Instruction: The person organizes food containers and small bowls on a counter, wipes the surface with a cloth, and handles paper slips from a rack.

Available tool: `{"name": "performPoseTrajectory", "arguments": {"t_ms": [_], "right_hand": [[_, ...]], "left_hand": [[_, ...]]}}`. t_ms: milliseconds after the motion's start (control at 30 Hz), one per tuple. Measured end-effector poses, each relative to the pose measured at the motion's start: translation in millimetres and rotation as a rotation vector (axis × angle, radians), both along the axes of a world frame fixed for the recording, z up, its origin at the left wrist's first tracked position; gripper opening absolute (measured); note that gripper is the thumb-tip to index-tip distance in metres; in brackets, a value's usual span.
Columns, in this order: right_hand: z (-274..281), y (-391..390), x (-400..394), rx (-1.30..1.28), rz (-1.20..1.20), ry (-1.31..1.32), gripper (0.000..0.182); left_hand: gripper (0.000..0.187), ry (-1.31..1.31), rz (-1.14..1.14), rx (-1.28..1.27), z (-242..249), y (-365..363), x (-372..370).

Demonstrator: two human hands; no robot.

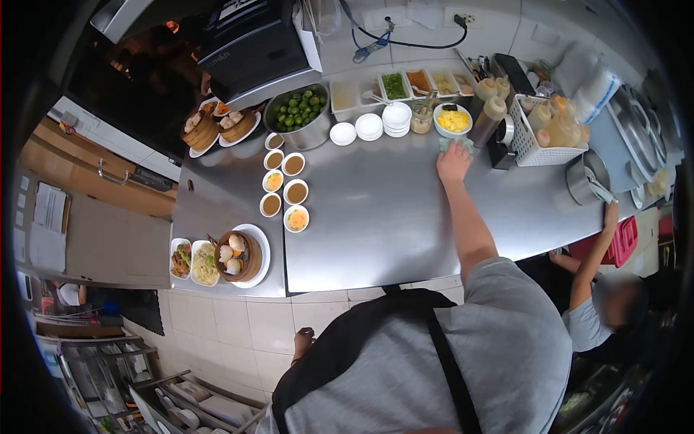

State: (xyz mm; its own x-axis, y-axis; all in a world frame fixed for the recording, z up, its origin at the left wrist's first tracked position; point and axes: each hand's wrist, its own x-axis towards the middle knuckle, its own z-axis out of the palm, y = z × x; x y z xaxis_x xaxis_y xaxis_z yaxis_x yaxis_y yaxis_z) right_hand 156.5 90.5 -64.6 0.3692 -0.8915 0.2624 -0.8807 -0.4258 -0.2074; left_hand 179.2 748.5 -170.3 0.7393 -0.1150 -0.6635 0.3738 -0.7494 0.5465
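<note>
My right hand reaches forward across the steel counter and presses on a pale green cloth. The cloth lies just in front of a white bowl with yellow pieces and a dark strip on top. My left hand hangs low beside my body, over the tiled floor, off the counter. Its fingers look curled, and I see nothing in them. Left of my right arm stand stacked white saucers and a glass jar.
Sauce cups stand at left-centre. Nearby are a steamer basket on a plate, a pot of green limes and condiment tubs. At right are squeeze bottles, a white basket, a pot and another person's arm.
</note>
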Motion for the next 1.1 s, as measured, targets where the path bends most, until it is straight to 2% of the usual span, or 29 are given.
{"name": "performPoseTrajectory", "arguments": {"t_ms": [33, 67, 100, 133, 167, 233, 300, 333, 400, 433, 500, 533, 600, 633, 700, 767, 833, 900, 967, 1000, 1100], "right_hand": [[0.4, 1.2, -1.4, 0.005, 0.081, -0.060, 0.042], [5.5, 8.4, -5.7, 0.004, 0.077, -0.058, 0.042], [15.3, 23.4, -14.2, 0.264, 0.426, -0.205, 0.034], [24.4, 34.0, -20.8, 0.528, 0.780, -0.347, 0.028], [29.5, 41.2, -25.7, 0.534, 0.792, -0.339, 0.028], [36.1, 50.1, -28.8, 0.649, 0.595, -0.735, 0.024], [37.8, 29.1, -33.1, 0.128, 0.445, -0.340, 0.031], [30.1, 33.1, -23.7, 0.134, 0.466, -0.343, 0.031], [9.4, 40.8, -4.4, -0.144, 0.132, 0.029, 0.046], [1.5, 45.0, 9.6, -0.144, 0.153, 0.028, 0.046], [-2.2, 74.3, 48.3, -0.016, 0.345, 0.111, 0.058], [-3.9, 91.7, 65.2, -0.018, 0.372, 0.112, 0.058], [-2.6, 122.8, 103.5, 0.006, 0.626, 0.050, 0.053], [0.2, 132.7, 117.8, -0.002, 0.680, 0.047, 0.053], [5.4, 152.2, 144.0, 0.055, 0.824, 0.057, 0.051], [8.4, 163.6, 153.0, 0.037, 0.913, 0.021, 0.047], [5.8, 166.4, 151.5, 0.019, 0.980, -0.018, 0.043], [-3.3, 169.2, 138.2, 0.058, 1.153, -0.137, 0.036], [5.3, 181.0, 113.1, 0.191, 1.276, -0.286, 0.034], [12.3, 184.6, 101.7, 0.428, 1.250, -0.331, 0.032], [61.0, 181.8, 75.6, 1.034, 0.986, -0.393, 0.026]], "left_hand": [[0.018, 0.002, -0.004, 0.002, -15.2, 9.4, -1.3], [0.018, -0.093, -0.151, 0.105, -47.9, 27.5, -4.7], [0.018, -0.187, -0.294, 0.206, -67.0, 37.1, -8.5], [0.018, -0.119, -0.177, 0.212, -64.4, 36.3, -15.4], [0.018, -0.112, -0.163, 0.213, -65.8, 38.8, -21.7], [0.018, -0.107, -0.180, 0.210, -67.9, 53.2, -30.8], [0.019, -0.109, -0.189, 0.207, -72.3, 70.9, -33.2], [0.019, -0.113, -0.198, 0.206, -74.9, 79.6, -30.5], [0.019, -0.215, -0.268, 0.236, -75.4, 82.9, -21.8], [0.019, -0.182, -0.215, 0.237, -69.8, 82.1, -20.6], [0.020, -0.120, -0.107, 0.239, -9.6, 46.9, -16.7], [0.020, -0.116, -0.103, 0.223, -6.6, 41.4, -13.8], [0.021, -0.125, -0.134, 0.220, -8.8, 29.1, -8.7], [0.022, -0.131, -0.177, 0.240, -8.8, 24.8, -11.0], [0.025, -0.433, -0.546, 0.164, -73.4, 53.4, -9.1], [0.027, -0.105, -0.235, 0.255, -26.5, 12.7, -1.6], [0.027, -0.121, -0.213, 0.258, -9.6, 0.8, 5.2], [0.028, -0.192, -0.189, 0.242, -7.7, 4.1, 8.2], [0.030, -0.193, -0.142, 0.220, -9.1, 10.7, 9.6], [0.029, -0.178, -0.101, 0.205, -7.7, 16.1, 7.8], [0.029, -0.155, -0.024, 0.220, -4.3, 40.3, -6.0]]}}
